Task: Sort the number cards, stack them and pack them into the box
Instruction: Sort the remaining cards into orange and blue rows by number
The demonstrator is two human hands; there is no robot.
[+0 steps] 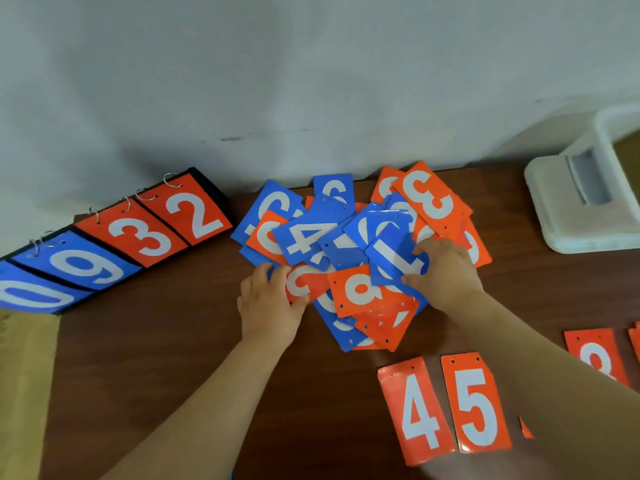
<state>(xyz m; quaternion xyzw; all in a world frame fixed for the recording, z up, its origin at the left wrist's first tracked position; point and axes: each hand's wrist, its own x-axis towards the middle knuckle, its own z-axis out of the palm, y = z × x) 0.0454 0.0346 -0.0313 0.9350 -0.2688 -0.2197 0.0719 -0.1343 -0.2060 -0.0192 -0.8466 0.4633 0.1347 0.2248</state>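
Head view, left grip [268, 306] holding half-hidden orange card [306, 284], right grip [446, 275] pinching blue 1 card [394, 259]

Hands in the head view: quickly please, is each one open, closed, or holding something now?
Left hand: grips an orange card.
Right hand: pinches the blue 1 card.

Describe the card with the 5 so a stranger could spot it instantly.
Start at the jumbled pile of cards on the brown table. Just nearer the person, two orange cards lie side by side. The 5 card is the right one, next to the 4 card.
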